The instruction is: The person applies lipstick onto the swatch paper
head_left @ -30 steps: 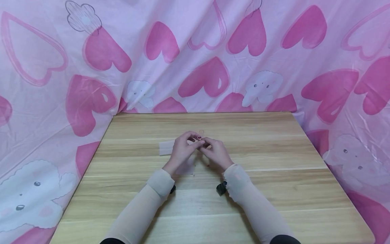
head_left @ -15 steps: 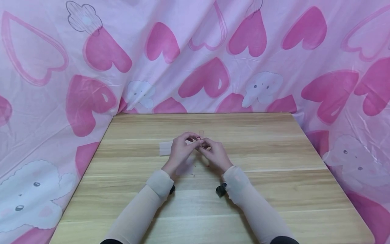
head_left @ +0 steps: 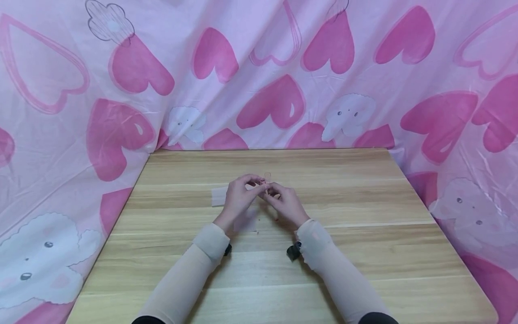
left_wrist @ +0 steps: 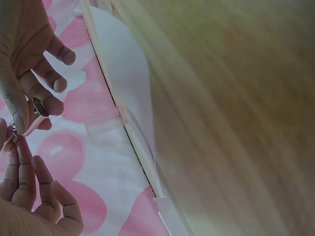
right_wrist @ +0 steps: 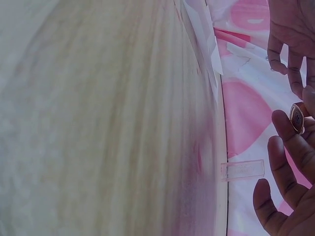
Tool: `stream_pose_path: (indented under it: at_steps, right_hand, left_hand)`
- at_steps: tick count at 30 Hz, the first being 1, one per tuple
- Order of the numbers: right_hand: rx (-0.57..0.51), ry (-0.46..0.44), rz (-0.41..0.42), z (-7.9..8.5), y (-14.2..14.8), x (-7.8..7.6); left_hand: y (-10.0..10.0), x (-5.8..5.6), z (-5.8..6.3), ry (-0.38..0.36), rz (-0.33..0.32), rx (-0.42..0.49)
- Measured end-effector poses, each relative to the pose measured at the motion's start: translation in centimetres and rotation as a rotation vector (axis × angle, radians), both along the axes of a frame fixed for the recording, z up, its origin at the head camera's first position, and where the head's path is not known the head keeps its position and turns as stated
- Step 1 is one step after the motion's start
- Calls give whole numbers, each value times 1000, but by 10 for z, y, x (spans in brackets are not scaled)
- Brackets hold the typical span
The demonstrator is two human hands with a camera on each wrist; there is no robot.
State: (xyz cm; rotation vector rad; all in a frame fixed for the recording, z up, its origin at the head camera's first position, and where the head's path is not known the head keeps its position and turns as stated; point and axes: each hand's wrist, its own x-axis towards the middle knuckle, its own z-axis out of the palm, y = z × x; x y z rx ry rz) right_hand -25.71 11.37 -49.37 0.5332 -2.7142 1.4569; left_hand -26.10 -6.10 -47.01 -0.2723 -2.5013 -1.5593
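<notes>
Above the middle of the table, my left hand [head_left: 239, 196] and right hand [head_left: 286, 202] meet at their fingertips. Between them is a small shiny rose-gold item [left_wrist: 39, 106] with an oval, dark-centred end and a slim band; its kind is unclear. In the left wrist view, fingertips of both hands pinch around its small silvery part [left_wrist: 14, 127]. The oval end [right_wrist: 297, 118] also shows by the right fingers in the right wrist view. Fingers cover much of the item.
A small clear plastic box [head_left: 267, 175] stands just beyond the hands. White paper [head_left: 219, 196] lies left of them, and a pale translucent sheet [head_left: 245, 221] below. Black wrist cameras [head_left: 293, 251] sit under the sleeves. Pink heart-printed cloth [head_left: 269, 103] surrounds the wooden table [head_left: 344, 265].
Both hands stay together in nearly the same spot. The item's reddish end has shifted slightly to the left between the fingertips, and the left hand has moved slightly left.
</notes>
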Motion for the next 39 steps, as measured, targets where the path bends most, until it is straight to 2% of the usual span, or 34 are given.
stream_pose_path:
  at_steps: [8,25,31,35,39]
  right_hand:
    - [-16,17,-4,1,-3,0]
    - [-20,-14,-8,0,-4,2]
    - [-3,-11,13,-1,-3,1]
    - [8,11,34,-2,-1,0]
    - [7,43,57,-2,-2,1]
  left_hand:
    - [-2,-2,1,2,0,13]
    - [-4,-1,2,10,-10,-5]
    - [-5,-1,2,18,-42,-7]
    - [-4,0,2,19,-58,27]
    - [-1,1,2,32,-31,47]
